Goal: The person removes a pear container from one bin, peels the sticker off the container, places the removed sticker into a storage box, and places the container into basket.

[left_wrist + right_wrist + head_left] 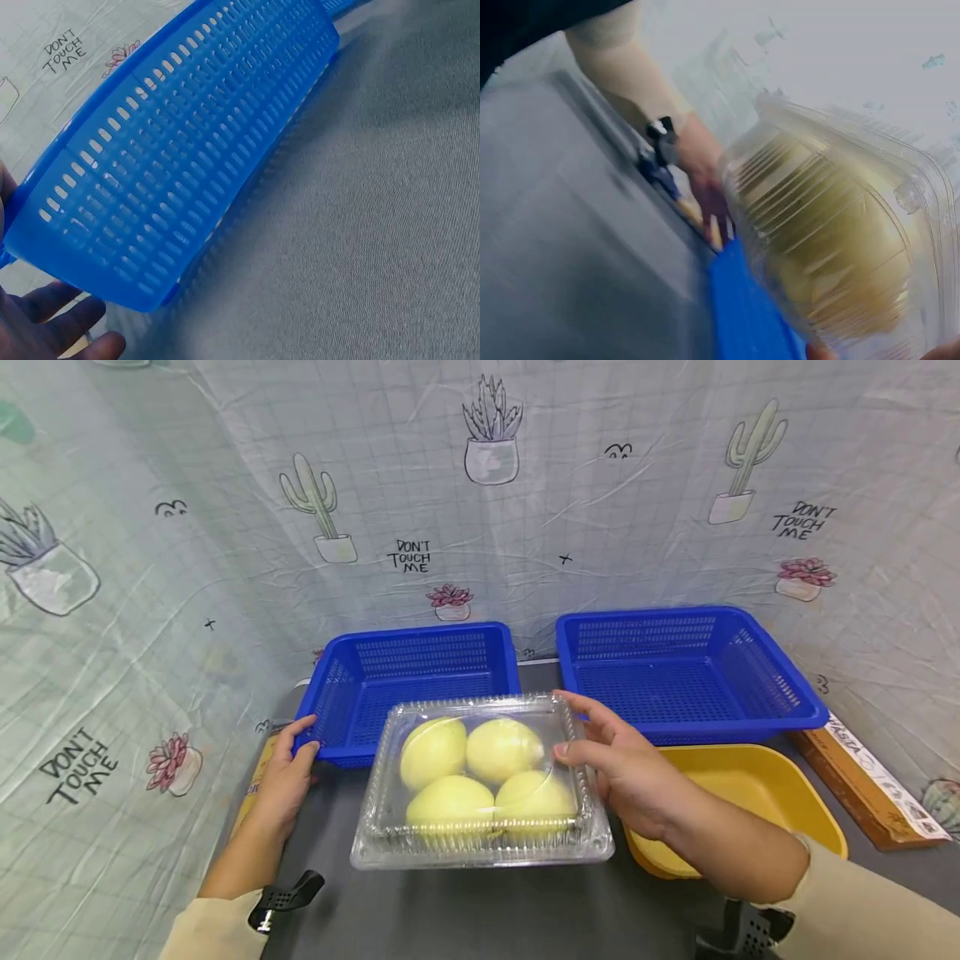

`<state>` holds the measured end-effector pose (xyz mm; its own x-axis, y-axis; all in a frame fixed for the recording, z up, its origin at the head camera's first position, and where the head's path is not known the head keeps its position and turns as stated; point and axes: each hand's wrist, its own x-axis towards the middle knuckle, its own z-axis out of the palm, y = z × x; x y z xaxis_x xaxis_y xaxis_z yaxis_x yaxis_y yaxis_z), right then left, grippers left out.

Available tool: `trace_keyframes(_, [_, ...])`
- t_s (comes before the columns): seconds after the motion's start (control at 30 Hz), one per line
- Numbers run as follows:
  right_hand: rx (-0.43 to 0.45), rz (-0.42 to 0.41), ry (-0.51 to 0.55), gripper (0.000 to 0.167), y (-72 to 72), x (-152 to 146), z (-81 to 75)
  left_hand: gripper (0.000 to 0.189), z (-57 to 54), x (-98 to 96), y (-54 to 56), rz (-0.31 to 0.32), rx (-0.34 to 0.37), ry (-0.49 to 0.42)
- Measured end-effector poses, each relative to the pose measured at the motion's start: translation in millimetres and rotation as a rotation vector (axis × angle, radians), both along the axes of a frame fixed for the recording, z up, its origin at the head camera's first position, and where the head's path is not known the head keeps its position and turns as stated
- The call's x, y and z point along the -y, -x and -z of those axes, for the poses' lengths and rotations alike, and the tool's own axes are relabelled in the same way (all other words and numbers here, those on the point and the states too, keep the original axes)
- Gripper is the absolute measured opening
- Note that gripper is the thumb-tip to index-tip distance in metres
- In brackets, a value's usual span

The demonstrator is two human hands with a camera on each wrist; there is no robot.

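Observation:
A clear plastic clamshell box [480, 852] with several round yellow fruits [504, 750] inside is held up above the table, tilted so its top faces me. My right hand [637, 777] grips the box by its right side, thumb on the lid. At the left, my left hand [288, 777] pinches the front left corner of a blue slotted plastic basket [420, 685]. In the left wrist view the basket's long side wall [187, 157] shows, with several fingers [75, 322] below its corner. The box hides part of the basket's front.
Another blue basket [675, 693] stands at the back right. In front of it is a yellow tub [742, 785], partly behind my right arm. A long brown box [862, 785] lies at the far right. Printed cloth [405, 485] hangs behind and beside the grey table [330, 843].

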<state>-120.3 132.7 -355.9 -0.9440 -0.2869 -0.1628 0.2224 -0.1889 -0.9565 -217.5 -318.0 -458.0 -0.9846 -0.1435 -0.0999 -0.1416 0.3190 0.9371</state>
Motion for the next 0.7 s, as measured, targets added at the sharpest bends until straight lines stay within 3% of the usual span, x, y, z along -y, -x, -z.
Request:
trace_keyframes(0.27, [0.007, 0.036, -0.077, 0.081, 57.8, -5, -26.8, 0.058, -1.2, -5.9, 1.1, 0.016, 0.023, -0.041])
trace_keyframes(0.5, [0.002, 0.061, -0.14, 0.081, 111.6, 16, -27.1, 0.057, -2.8, -4.2, -1.2, -0.037, 0.021, -0.056])
trace_keyframes(0.7, [0.066, 0.075, -0.157, 0.083, 148.4, 39, -19.6, 0.057, -2.6, -10.1, -1.5, -0.092, 0.011, -0.101])
